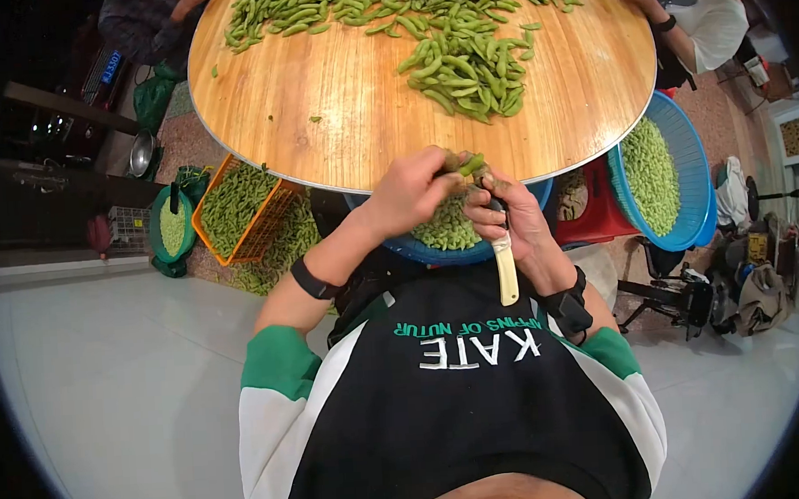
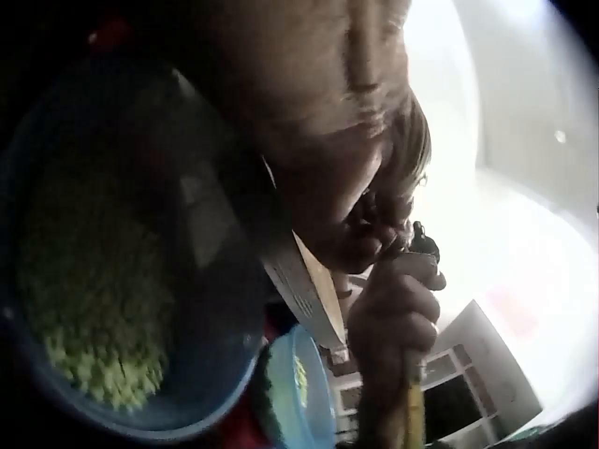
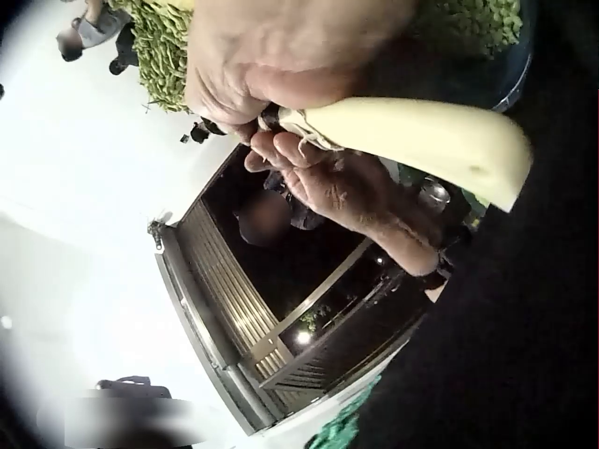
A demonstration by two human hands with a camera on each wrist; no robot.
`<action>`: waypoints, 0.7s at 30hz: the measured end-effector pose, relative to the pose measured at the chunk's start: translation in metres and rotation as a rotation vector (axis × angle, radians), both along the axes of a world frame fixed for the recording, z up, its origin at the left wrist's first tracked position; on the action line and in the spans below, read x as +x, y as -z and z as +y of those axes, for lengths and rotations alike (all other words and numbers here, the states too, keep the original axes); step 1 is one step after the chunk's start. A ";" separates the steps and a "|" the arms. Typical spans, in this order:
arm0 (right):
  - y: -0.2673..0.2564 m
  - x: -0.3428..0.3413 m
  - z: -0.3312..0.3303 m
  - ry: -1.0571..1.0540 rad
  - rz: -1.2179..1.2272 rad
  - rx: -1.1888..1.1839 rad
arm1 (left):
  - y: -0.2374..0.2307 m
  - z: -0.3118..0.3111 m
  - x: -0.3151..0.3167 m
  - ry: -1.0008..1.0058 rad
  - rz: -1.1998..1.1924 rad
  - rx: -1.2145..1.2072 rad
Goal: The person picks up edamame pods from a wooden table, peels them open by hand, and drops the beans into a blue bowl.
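In the head view my left hand point(image 1: 407, 195) pinches a green soybean pod point(image 1: 473, 164) at its fingertips, close to the near edge of the round wooden table point(image 1: 322, 145). My right hand point(image 1: 526, 225) meets it there, fingers curled round a knife with a cream handle point(image 1: 507, 275). The handle points down toward my chest; fingers mostly hide the blade. String is wound near the handle's upper end in the right wrist view. Below both hands sits a blue basin point(image 2: 220, 419) of shelled green beans point(image 1: 444, 231). Unshelled pods point(image 1: 472, 74) are heaped on the table.
On the right, a blue basket point(image 1: 626, 183) of shelled beans stands by a red stool point(image 1: 597, 226). An orange crate point(image 1: 205, 201) of pods and a green basin point(image 1: 160, 248) are at left. Two people sit across the table, one sleeve point(image 1: 148, 28) at far left.
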State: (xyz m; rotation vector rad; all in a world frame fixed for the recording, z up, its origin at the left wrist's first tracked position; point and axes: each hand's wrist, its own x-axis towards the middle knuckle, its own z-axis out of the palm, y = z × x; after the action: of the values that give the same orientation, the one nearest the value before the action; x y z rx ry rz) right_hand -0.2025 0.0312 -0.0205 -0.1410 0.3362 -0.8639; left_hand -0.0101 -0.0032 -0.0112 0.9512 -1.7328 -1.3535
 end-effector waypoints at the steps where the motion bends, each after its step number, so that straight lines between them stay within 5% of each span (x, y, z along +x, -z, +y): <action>1: 0.000 0.000 0.002 -0.001 0.000 0.005 | -0.003 0.005 -0.002 -0.111 -0.298 -0.635; 5: -0.005 0.003 0.002 -0.023 -0.017 0.011 | -0.003 0.010 -0.001 -0.137 -0.458 -0.828; 8: -0.006 0.004 0.004 -0.018 -0.036 -0.019 | -0.005 0.014 -0.001 -0.145 -0.384 -0.644; 10: -0.006 0.004 0.003 -0.011 -0.045 -0.052 | -0.004 0.015 -0.004 -0.115 0.054 0.151; 11: -0.006 0.004 0.002 -0.009 -0.001 -0.080 | -0.005 0.015 -0.004 -0.114 0.053 0.149; 13: -0.005 0.001 0.002 -0.006 0.044 -0.106 | -0.017 0.016 -0.005 -0.160 0.202 0.598; 16: 0.000 0.000 0.005 0.008 0.116 -0.126 | -0.011 0.016 -0.006 -0.123 0.232 0.630; 18: 0.005 0.001 0.007 0.138 0.838 -0.465 | -0.010 0.019 -0.008 -0.142 0.136 0.562; 20: 0.002 0.003 0.005 0.165 0.911 -0.470 | -0.008 0.021 -0.010 -0.160 0.041 0.492; 21: 0.005 0.008 0.002 0.367 1.171 -0.787 | -0.006 0.023 -0.012 -0.159 -0.024 0.360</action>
State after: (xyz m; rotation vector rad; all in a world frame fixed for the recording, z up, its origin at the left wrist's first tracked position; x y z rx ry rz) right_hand -0.1944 0.0332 -0.0255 -1.3801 1.1194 -1.1733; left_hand -0.0226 0.0198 -0.0047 1.2773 -1.4197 -1.5819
